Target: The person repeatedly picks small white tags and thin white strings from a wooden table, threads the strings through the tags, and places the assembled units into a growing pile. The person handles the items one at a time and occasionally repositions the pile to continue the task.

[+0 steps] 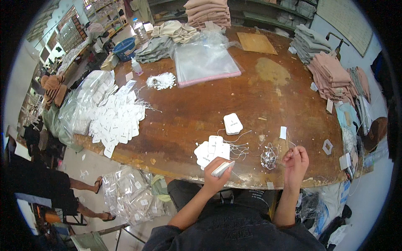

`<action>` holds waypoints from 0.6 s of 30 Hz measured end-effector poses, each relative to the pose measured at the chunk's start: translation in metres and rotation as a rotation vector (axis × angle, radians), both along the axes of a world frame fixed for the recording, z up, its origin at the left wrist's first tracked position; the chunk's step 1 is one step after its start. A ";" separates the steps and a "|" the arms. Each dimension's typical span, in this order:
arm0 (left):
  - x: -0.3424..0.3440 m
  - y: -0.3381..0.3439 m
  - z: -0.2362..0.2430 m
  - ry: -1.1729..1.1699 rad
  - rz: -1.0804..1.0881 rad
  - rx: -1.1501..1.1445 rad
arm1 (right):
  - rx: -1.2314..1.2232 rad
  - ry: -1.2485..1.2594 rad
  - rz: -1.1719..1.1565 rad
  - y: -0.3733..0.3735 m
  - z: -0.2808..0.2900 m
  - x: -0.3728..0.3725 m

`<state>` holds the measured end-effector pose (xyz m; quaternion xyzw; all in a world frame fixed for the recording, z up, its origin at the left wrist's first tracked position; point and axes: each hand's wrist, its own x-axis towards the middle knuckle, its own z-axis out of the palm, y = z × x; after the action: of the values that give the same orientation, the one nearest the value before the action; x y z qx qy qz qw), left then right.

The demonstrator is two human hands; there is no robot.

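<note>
My left hand (214, 180) is closed round a small stack of white hang tags (222, 168) near the table's front edge. To the right, my right hand (295, 166) pinches a thin white string (292, 143) between thumb and fingertips. Loose white tags with strings (213, 146) lie just beyond my left hand. Farther back sits a neat stack of rounded tags (233, 124). Between my hands is a tangled bunch of strings (269, 157). A small white slip (283, 132) lies beyond my right hand.
A big heap of white tags (117, 119) covers the table's left side. Clear plastic bags (205, 62) lie at the back. Folded pink garments (331, 75) and grey ones (310, 39) are piled at right. A blue basket (124, 49) stands far left. Another person's legs (86, 184) show at left.
</note>
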<state>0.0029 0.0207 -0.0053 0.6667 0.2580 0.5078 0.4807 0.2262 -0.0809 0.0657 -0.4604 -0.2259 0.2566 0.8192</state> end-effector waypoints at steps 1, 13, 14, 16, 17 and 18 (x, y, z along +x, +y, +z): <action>-0.001 0.000 0.000 0.001 -0.029 0.052 | 0.022 -0.014 -0.016 -0.003 0.001 -0.004; -0.006 -0.011 0.023 -0.116 -0.399 -0.464 | -0.197 -0.149 0.457 0.027 -0.034 -0.097; -0.008 -0.011 0.025 -0.120 -0.422 -0.534 | -0.193 -0.167 0.435 0.028 -0.035 -0.099; -0.011 -0.008 0.027 -0.126 -0.504 -0.645 | -0.165 -0.165 0.396 0.028 -0.035 -0.100; -0.012 -0.009 0.027 -0.077 -0.459 -0.587 | -0.195 -0.174 0.411 0.028 -0.034 -0.099; -0.013 -0.011 0.028 -0.091 -0.474 -0.632 | -0.226 -0.182 0.424 0.028 -0.033 -0.098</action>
<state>-0.0100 0.0102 0.0225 0.5040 0.2187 0.3073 0.7770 0.1279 -0.0529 0.0325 -0.5124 -0.3604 0.4037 0.6667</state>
